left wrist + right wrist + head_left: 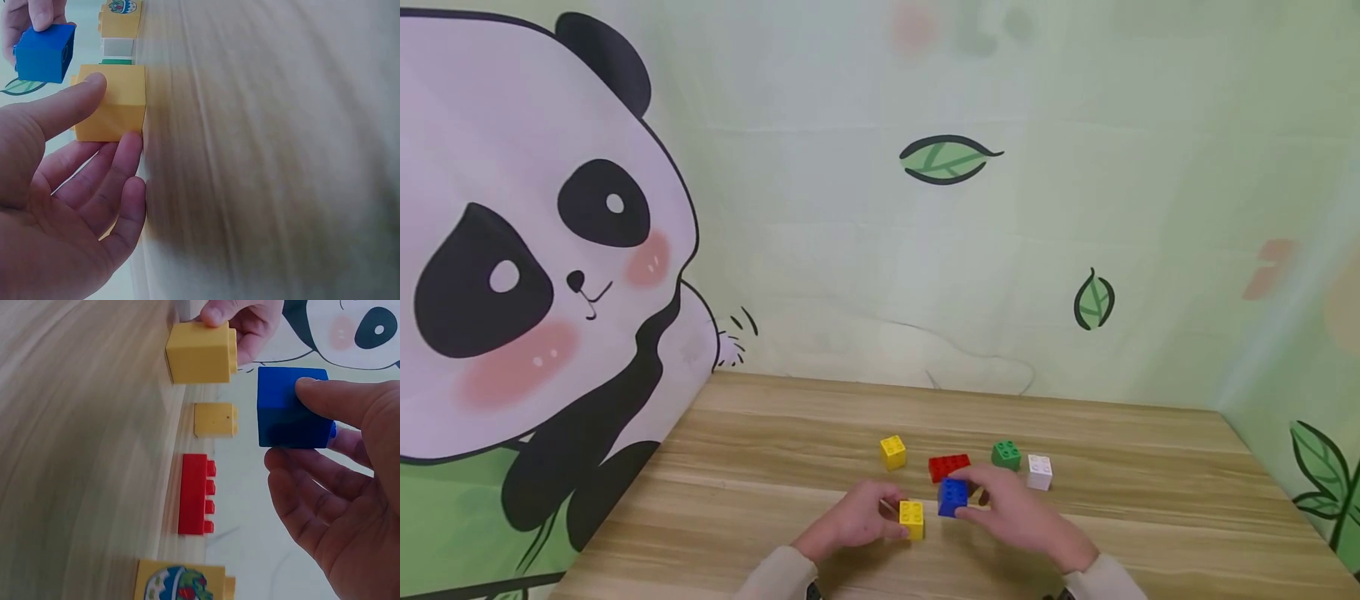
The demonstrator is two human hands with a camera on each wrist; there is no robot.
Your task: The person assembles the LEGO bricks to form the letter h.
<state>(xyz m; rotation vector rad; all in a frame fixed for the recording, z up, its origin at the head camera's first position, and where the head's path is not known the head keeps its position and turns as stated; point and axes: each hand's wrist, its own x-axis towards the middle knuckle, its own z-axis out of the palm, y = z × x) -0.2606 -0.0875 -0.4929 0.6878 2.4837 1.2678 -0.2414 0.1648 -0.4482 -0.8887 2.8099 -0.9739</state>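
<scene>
The right hand has the blue block pinched between thumb and fingers, and from here I see it held up off the wooden tabletop, studs upward. Just beside it, the left hand grips the near yellow block, thumb on one side and fingertips on the other, with its base down on the wood. The two blocks are apart.

Beyond the blue block lies a longer red block. Off to its left stands the far yellow block; to its right, a green block and a white block stand near each other. A printed yellow block shows past the red one in the right wrist view. Pale sleeves cover the forearms, and behind the table a panda fills the backdrop's left side.
</scene>
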